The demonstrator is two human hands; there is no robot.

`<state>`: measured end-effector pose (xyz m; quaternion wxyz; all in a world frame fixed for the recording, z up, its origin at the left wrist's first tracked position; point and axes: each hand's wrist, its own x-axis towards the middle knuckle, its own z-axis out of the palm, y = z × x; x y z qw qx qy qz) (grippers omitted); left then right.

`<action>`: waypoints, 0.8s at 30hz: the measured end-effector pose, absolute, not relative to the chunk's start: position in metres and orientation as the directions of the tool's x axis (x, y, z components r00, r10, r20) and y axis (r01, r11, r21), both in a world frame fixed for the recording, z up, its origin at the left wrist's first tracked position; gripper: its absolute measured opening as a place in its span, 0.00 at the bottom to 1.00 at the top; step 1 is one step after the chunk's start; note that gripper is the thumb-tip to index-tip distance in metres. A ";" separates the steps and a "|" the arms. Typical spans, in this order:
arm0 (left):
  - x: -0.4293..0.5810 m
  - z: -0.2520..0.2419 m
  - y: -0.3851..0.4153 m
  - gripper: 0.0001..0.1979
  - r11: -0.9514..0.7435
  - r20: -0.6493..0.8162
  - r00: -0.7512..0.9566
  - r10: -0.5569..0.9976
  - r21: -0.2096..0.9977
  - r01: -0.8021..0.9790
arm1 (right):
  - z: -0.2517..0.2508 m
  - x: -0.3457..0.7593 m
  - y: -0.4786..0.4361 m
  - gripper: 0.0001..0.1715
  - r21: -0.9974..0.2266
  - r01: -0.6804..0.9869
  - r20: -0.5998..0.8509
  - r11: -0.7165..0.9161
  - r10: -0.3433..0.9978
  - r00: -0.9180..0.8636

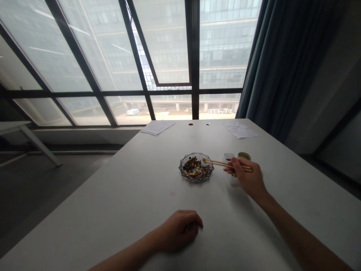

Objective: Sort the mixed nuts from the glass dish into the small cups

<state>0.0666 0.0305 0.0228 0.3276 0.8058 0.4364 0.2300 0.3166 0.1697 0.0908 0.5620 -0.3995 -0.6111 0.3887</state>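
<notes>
My right hand (248, 177) is closed around a pair of light wooden chopsticks (218, 163), which point left. Between their tips is a small yellow-brown piece (204, 160), over the right side of a scalloped glass bowl (196, 181). Brown and pale dried bits (194, 168) lie in that bowl, too mixed to name. Behind and under my right hand stands a clear plastic container (234, 181), partly hidden by it. Nearer to me, my left hand (180, 230) rests on the table with its fingers curled in and nothing visible in them.
A round container with an olive-coloured top (244, 155) stands just beyond my right hand. Loose papers (158, 128) lie at the far left of the white table (135, 195), and another sheet (241, 130) at the far right. Windows and a dark curtain (278, 71) are behind.
</notes>
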 end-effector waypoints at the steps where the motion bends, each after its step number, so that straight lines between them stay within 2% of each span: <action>1: 0.067 0.023 0.030 0.14 -0.404 0.085 0.512 0.855 0.728 0.554 | 0.099 0.321 0.169 0.27 -0.922 0.048 0.384 0.385 0.923 -0.023; 6: 0.066 0.022 0.030 0.15 -0.399 0.084 0.508 0.857 0.733 0.551 | 0.140 0.354 0.168 0.24 -0.890 0.119 0.453 0.439 0.882 0.133; 13: 0.066 0.021 0.030 0.15 -0.385 0.066 0.502 0.862 0.729 0.566 | 0.169 0.398 0.161 0.19 -0.881 0.196 0.470 0.429 0.835 0.285; 17: 0.065 0.022 0.030 0.15 -0.377 0.056 0.501 0.864 0.731 0.569 | 0.179 0.405 0.153 0.15 -0.886 0.237 0.456 0.397 0.838 0.299; 24: 0.065 0.021 0.030 0.15 -0.384 0.059 0.502 0.863 0.723 0.575 | 0.175 0.414 0.153 0.13 -0.911 0.316 0.341 0.264 0.914 0.220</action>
